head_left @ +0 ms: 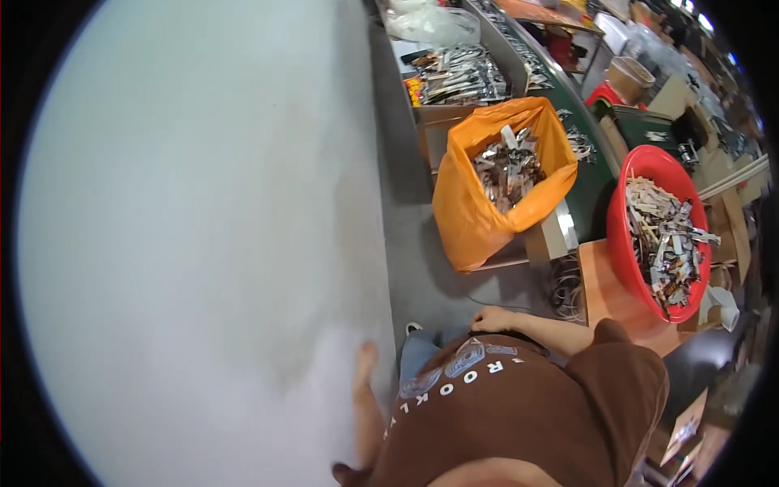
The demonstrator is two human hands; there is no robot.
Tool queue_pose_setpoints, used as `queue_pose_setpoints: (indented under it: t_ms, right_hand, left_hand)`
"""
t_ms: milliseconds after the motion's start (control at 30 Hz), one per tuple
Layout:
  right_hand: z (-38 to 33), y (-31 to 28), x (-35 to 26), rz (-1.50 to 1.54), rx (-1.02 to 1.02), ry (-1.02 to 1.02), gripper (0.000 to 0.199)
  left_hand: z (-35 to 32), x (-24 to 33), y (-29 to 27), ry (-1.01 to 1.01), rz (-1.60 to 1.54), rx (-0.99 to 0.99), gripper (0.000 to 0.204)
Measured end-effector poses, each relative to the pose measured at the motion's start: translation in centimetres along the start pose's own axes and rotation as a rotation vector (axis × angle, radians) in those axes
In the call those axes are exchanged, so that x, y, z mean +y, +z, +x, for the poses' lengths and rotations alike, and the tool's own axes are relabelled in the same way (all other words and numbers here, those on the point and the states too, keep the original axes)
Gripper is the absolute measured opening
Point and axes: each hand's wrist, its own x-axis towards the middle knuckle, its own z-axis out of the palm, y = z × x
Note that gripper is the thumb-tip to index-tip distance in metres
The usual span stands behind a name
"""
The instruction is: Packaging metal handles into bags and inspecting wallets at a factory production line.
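Head view: left hand (367, 357) against wall (203, 227), fingers hard to make out.

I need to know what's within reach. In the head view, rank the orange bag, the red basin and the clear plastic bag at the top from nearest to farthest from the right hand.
From the right hand, on the knee:
1. Orange bag, just ahead of the hand.
2. Red basin, off to the right.
3. Clear plastic bag, far ahead at the top.

- Single head view, worn high, looking steeply down over the brown shirt (519, 406) at close range.
- Tilted left of the orange bag (487, 203), so a pale wall (187, 227) fills most of the frame.
- Beyond the orange bag, workbenches curving toward the upper rim, far and small.
- Fisheye bending strong at edges.
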Motion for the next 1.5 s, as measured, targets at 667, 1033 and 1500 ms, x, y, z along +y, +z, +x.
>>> queue_pose_setpoints:
  t_ms: [667, 1033, 1500]
  right_hand:
    - [25.9, -35.2, -17.2, 0.753, 0.668, 0.661, 0.045]
    - [38.8, -63.6, -27.8, 1.139, 0.672, 0.832, 0.05]
    - [31.0, -81.8, 19.7, 1.206, 1.365, 1.29, 0.091]
  left_hand:
    - [50.7, 103.7, -21.2, 1.212, 0.495, -0.749, 0.035]
    - [70.3, 138.1, -1.6, 1.046, 0.877, -0.978, 0.025]
    - [91.3, 132.3, 18.0, 0.851, 1.486, -0.893, 0.127]
